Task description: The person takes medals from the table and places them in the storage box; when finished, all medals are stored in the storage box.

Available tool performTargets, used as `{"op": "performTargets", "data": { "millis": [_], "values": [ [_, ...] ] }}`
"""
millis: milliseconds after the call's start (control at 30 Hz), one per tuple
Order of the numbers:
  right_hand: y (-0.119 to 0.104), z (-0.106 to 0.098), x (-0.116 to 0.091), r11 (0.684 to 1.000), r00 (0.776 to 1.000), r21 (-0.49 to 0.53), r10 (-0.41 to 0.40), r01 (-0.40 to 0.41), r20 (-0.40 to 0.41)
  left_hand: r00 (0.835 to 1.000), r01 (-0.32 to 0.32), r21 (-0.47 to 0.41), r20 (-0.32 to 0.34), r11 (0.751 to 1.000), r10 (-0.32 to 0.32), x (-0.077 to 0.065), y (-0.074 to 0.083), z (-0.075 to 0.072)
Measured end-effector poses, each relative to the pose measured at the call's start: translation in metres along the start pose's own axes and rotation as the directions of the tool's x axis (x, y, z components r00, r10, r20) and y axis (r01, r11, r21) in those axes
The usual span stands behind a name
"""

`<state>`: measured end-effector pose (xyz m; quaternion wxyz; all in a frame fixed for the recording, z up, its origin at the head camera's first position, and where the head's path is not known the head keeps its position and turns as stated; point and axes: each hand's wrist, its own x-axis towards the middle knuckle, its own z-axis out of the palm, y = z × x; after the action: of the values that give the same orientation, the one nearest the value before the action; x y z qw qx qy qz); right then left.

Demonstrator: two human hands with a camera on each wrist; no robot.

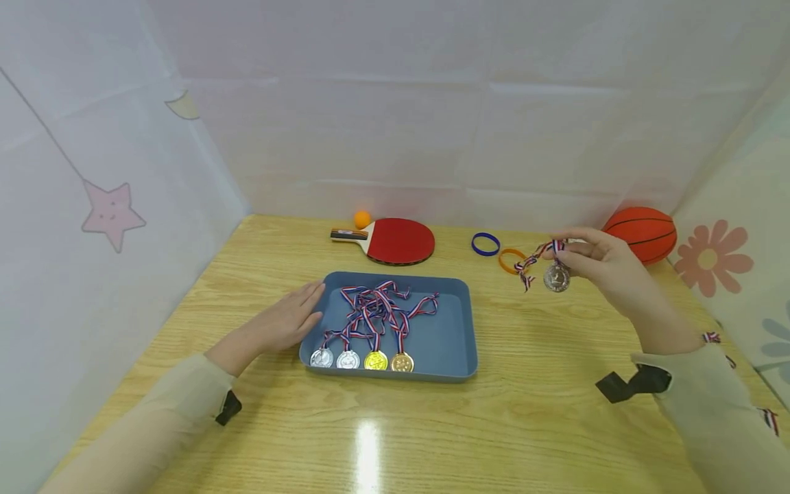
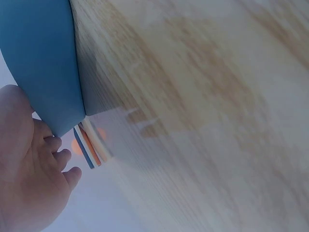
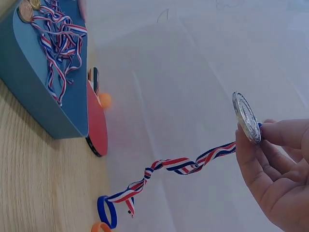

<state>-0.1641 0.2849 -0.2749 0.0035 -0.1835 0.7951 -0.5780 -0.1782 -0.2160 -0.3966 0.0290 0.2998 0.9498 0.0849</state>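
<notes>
My right hand [image 1: 595, 264] pinches a silver medal [image 1: 557, 278] near its top, held up over the right part of the table. Its striped red, white and blue ribbon [image 3: 181, 165] trails off to the left with a knot in it. My left hand [image 1: 286, 319] rests its fairly straight fingers along the left side of a blue-grey tray [image 1: 472, 336]. Inside that tray, two silver medals [image 1: 348, 360], a yellow-gold medal [image 1: 376, 361] and a bronze-toned medal [image 1: 402, 363] lie in a row along the near wall, their ribbons [image 1: 382, 309] tangled behind them.
Behind the tray lie a red table tennis bat [image 1: 401, 240] and an orange ball [image 1: 362, 219]. A blue wristband [image 1: 485, 244] and an orange wristband [image 1: 511, 261] sit right of the bat. A basketball [image 1: 642, 233] stands at the back right. More striped ribbon [image 1: 768, 420] shows beyond my right forearm.
</notes>
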Motion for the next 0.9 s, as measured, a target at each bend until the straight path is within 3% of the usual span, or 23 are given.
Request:
{"op": "performTargets", "data": {
  "millis": [167, 400, 633, 900],
  "values": [
    [-0.007, 0.025, 0.015, 0.998, 0.997, 0.022, -0.056, 0.055, 0.051, 1.000, 0.002, 0.000, 0.005, 1.000, -0.002, 0.000, 0.000, 0.000],
    [-0.005, 0.061, 0.029, 1.000, 0.989, -0.021, -0.010, 0.014, 0.149, 1.000, 0.007, -0.003, 0.010, 1.000, -0.007, -0.001, 0.002, -0.002],
    [0.011, 0.096, 0.039, 0.996, 0.974, -0.064, 0.067, -0.054, 0.215, 1.000, 0.010, -0.007, 0.014, 1.000, -0.010, -0.001, 0.003, -0.003],
    [0.037, 0.133, 0.041, 0.994, 0.955, -0.101, 0.059, -0.031, 0.289, 1.000, 0.003, -0.001, 0.008, 1.000, -0.003, 0.000, 0.002, -0.002]
  ]
}}
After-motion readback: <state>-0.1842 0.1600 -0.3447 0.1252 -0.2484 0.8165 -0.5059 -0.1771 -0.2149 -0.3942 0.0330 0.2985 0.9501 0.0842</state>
